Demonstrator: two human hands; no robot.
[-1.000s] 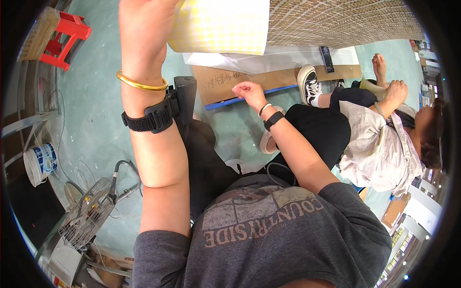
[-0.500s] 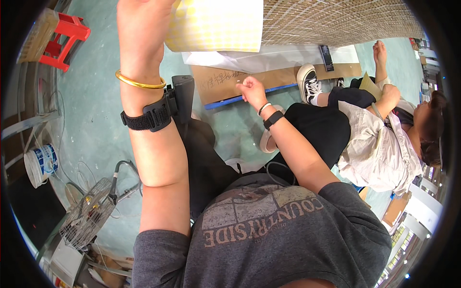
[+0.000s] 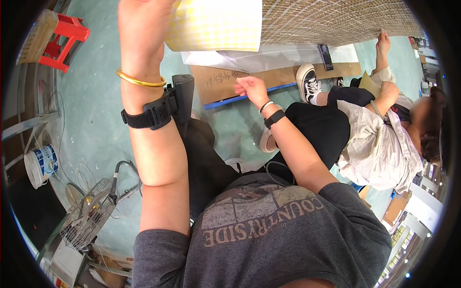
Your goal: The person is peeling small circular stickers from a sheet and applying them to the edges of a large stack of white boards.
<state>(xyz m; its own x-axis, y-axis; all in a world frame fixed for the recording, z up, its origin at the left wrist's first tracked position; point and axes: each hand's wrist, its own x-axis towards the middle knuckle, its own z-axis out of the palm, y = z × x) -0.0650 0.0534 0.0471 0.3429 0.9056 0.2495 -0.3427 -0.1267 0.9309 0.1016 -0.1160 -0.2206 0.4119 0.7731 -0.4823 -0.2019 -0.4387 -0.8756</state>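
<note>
My left hand [image 3: 144,24] is raised at the top edge beside a yellow-and-white checked sheet [image 3: 213,26]. Its fingers are cut off by the frame, so their grip on the sheet cannot be made out. To the right of the sheet spreads a tan woven mat [image 3: 336,21]. My right hand [image 3: 253,89] hovers below the sheet, over a brown cardboard sheet [image 3: 278,79]. Thumb and fingers are drawn together at the tips; anything between them is too small to name.
At the right sits a co-worker [image 3: 374,144] with one raised hand [image 3: 382,42] at the mat's lower edge and a yellowish sheet [image 3: 369,86] in the lap. A phone [image 3: 326,57] lies by the cardboard. Left are a red stool [image 3: 72,33], a white bucket [image 3: 41,165] and a wire-caged fan [image 3: 86,213].
My right hand has turned slightly, its fingers shifting a little. The co-worker's raised hand has moved up to the mat's edge. My left arm and the checked sheet stay nearly still.
</note>
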